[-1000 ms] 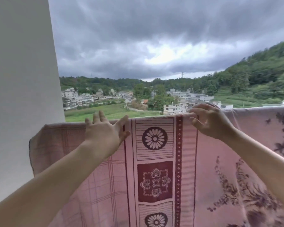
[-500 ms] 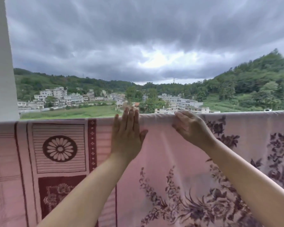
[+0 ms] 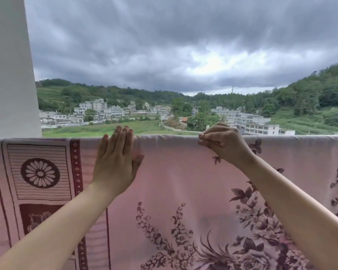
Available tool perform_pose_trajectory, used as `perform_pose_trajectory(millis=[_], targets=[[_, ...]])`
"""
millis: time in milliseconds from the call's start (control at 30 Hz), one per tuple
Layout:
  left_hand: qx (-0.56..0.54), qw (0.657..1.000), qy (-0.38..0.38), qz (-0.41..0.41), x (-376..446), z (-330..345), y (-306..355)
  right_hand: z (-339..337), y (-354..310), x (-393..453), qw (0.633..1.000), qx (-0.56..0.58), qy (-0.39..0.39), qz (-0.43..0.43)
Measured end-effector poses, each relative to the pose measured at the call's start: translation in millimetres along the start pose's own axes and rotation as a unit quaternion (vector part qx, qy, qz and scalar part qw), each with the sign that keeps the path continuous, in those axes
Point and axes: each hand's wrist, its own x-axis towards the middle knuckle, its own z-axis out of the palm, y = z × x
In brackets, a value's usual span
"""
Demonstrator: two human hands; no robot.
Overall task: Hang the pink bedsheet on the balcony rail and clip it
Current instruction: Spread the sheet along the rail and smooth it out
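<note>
Our right hand point(image 3: 225, 144) curls over top fold, fingers pinching pink bedsheet point(image 3: 183, 182). Our left hand point(image 3: 116, 158) lies flat on same bedsheet beside it, fingers straight, tips at fold. Bedsheet draped over balcony rail, which it hides, hanging toward us. White pillar point(image 3: 10, 75) rises above bedsheet's left end. Village point(image 3: 98, 112), green hills, storm clouds beyond bedsheet.

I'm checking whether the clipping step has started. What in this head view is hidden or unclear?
- Balcony rail: wholly covered by the pink bedsheet, so its shape is unseen.
- Clips: none visible; the right hand curls at the top fold, and whatever its fingers pinch is hidden.
- Sheet's ends: cut off by the left, right and bottom frame edges.
- Cloth beneath the flat left hand: hidden by the palm.
</note>
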Motion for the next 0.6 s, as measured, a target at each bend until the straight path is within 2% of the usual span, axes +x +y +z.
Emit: perform_pose_trajectory(millis=[267, 433, 600], targets=[[-0.003, 1.000, 0.013, 0.016, 16, -8, 6, 9, 4, 2, 0.997, -0.021, 0.053, -0.043], [-0.024, 0.998, 0.051, 0.020, 23, -4, 3, 11, 1, 8, 0.995, -0.076, 0.018, -0.066], [0.010, 1.000, 0.014, 0.024, 26, -6, 2, 14, -3, 0, 0.986, -0.146, 0.006, -0.080]])
